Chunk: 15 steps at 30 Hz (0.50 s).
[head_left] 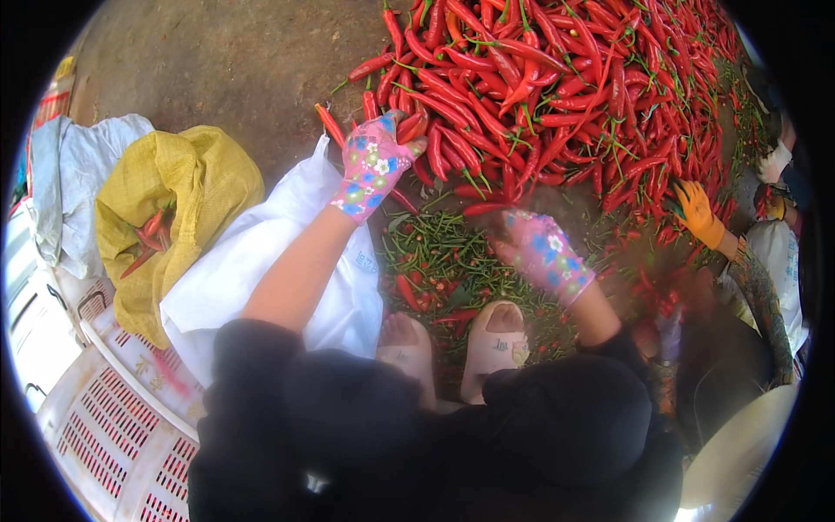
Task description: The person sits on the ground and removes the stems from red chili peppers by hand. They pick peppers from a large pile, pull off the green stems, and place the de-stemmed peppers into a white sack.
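Observation:
My left hand point(372, 170), in a pink floral glove with bare fingertips, is closed around a few red chili peppers point(411, 128) at the near left edge of a big heap of red chili peppers point(557, 96). One more pepper point(330, 124) pokes out on the left side of that hand. My right hand point(546, 252), gloved alike, hovers over green stems point(426, 248) scattered on the ground. Motion smears its fingers, so I cannot tell whether they hold anything. Just beyond them lies a red pepper point(487, 209).
A white sack point(270, 235) lies beneath my left forearm. Left of it stands an open yellow woven sack point(178, 183) with some peppers inside, then a pale plastic crate point(113, 426). At right, a co-worker's orange-gloved hand point(698, 213) reaches toward the heap. My sandals point(496, 348) stand among the stems.

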Each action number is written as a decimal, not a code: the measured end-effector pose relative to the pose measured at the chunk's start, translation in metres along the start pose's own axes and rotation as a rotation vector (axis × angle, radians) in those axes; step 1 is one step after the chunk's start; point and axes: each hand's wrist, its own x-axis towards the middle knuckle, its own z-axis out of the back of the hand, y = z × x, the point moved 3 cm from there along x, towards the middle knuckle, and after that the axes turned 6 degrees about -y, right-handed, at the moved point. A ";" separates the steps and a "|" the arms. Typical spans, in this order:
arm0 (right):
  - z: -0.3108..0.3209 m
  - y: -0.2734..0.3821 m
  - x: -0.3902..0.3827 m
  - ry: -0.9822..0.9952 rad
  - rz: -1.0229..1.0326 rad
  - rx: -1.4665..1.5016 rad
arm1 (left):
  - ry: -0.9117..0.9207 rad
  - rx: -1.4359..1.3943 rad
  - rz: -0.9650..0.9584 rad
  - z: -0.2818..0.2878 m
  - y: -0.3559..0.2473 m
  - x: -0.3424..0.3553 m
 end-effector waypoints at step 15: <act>0.017 0.019 0.012 -0.057 -0.051 0.289 | 0.095 -1.477 0.443 0.007 0.034 -0.051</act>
